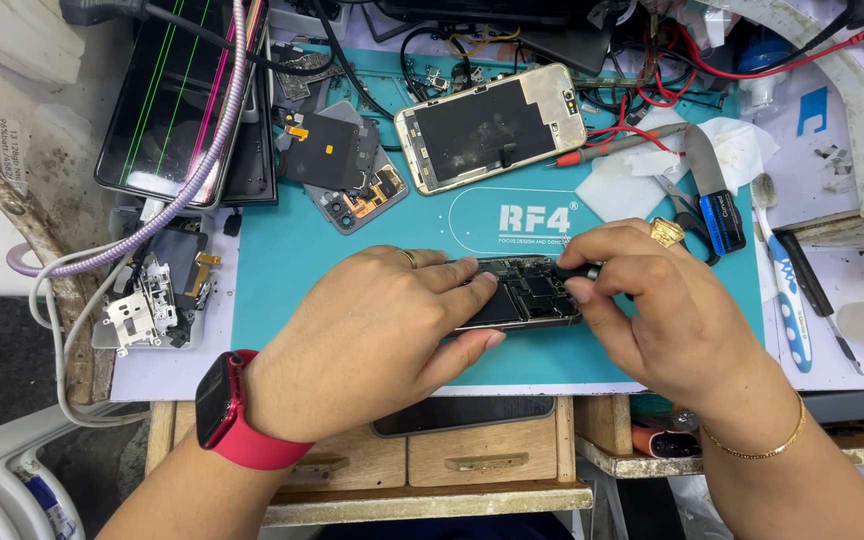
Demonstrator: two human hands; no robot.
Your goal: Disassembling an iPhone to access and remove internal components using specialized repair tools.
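Fig. Opened smartphone (524,292) lying flat on teal repair mat (282,280), near mat's front edge, internals facing up; both hands working over it.

L hand (372,335), w/ red smartwatch (224,410) at wrist, is clamping the phone body: fingers closed over its near and left sides, thumb along the front edge, pinning it to the mat. R hand (667,315), w/ gold ring and bracelet, is pinching a slim black-handled tool (577,270), prob. a precision screwdriver, btwn thumb and forefinger; tip is over the phone's upper right corner but hidden by fingers, so exact contact pt cannot be told.

Doing it well (judgement): L hand should be keeping the frame from sliding while R is holding the tool upright and turning w/ light pressure, so the tip is not slipping across the board. Fingers are best kept off exposed flex cables.

Surroundings: second opened phone (492,128) and a back cover w/ charging coil (344,165) lying further back on mat; cracked display (174,95) w/ coloured lines at upper left; tweezers, blue-white toothbrush (787,300) and tissue at right.
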